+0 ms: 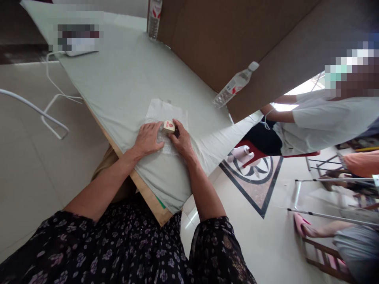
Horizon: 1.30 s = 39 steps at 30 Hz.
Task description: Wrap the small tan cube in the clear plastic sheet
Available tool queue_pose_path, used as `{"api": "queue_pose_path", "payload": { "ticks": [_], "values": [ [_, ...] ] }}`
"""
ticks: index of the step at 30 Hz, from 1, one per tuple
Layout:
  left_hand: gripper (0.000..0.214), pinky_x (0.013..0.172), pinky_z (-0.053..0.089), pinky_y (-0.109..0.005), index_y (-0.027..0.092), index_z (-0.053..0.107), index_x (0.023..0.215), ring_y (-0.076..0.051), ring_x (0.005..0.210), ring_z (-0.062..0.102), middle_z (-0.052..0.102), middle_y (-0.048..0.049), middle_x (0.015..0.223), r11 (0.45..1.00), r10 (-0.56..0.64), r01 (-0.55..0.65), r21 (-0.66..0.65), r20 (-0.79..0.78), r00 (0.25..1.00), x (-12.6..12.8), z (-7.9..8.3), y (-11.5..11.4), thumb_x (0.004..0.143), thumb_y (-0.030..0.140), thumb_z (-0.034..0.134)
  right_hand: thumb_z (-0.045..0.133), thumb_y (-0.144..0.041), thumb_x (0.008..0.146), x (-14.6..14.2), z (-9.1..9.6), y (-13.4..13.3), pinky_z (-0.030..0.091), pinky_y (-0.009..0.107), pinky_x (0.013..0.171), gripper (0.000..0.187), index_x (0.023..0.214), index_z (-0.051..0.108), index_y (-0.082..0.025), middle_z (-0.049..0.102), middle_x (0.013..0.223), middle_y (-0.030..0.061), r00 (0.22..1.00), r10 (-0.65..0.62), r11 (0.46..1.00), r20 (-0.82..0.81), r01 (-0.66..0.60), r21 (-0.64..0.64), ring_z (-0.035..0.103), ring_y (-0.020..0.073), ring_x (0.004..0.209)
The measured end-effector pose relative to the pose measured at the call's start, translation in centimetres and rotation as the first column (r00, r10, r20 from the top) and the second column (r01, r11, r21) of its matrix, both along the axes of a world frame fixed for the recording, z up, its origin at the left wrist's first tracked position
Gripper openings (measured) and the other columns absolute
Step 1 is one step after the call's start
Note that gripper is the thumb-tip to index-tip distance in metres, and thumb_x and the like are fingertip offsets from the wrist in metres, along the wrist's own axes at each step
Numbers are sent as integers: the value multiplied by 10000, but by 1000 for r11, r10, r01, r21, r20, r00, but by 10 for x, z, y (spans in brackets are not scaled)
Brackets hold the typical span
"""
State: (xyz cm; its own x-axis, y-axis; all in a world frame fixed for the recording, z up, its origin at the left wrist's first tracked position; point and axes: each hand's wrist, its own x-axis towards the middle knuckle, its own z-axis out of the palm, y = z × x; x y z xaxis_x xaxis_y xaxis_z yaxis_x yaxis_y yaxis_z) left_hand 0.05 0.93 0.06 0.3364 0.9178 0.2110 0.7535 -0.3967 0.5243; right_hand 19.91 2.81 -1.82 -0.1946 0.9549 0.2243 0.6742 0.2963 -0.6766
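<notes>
A small cream-coloured box [169,126] with red print sits on a sheet of clear bubble wrap [156,108], which is spread flat on the cloth-covered table. My right hand [182,140] grips the box's right side between thumb and fingers. On the left, my left hand [149,139] lies flat on the wrap, thumb apart from the fingers. Its fingertips come close to the box's left side; whether they touch it I cannot tell. Parts of the wrap are hidden under both hands.
Brown cardboard [204,43] stands upright across the table, with a water bottle [235,86] leaning near it and another bottle [154,19] farther back. White cables [56,96] hang off the left edge. At right sits a person in a white sleeve [319,114].
</notes>
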Motion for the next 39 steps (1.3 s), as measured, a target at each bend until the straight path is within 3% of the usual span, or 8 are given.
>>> {"api": "queue_pose_path", "payload": {
  "ticks": [16,25,31,39],
  "values": [
    [786,1190,391,-531,165,476,1516,-380,1359,579,660,-191,1423,1000,10,-9,25,-5,1000,2,-5,3,769,331,658,592,-263,859,-4,-2,-2,412,506,1246,714,1556,475,-158,577,1591,141,993,-49,998,107,45,39,557,285,1463],
    [774,1187,389,-534,164,468,1517,-385,1349,577,658,-194,1410,1000,-6,6,22,-3,1000,3,-5,4,789,343,660,594,-261,876,-2,-6,-1,414,479,1246,696,1549,472,-132,587,1573,162,993,-58,996,106,51,67,559,284,1459],
    [791,1196,380,-524,127,464,1524,-384,1352,573,653,-206,1409,1000,4,-4,4,-20,1000,4,-6,4,787,338,659,625,-280,901,1,-11,1,428,497,1240,655,1536,497,-188,604,1559,137,997,-41,996,68,35,86,569,291,1450],
    [799,1199,370,-525,113,458,1528,-389,1355,568,647,-213,1414,1000,1,-1,-1,-21,1000,4,-4,4,792,349,658,652,-281,891,2,-12,1,436,523,1231,677,1538,483,-180,596,1560,162,999,-29,996,24,26,90,572,316,1446]
  ]
}}
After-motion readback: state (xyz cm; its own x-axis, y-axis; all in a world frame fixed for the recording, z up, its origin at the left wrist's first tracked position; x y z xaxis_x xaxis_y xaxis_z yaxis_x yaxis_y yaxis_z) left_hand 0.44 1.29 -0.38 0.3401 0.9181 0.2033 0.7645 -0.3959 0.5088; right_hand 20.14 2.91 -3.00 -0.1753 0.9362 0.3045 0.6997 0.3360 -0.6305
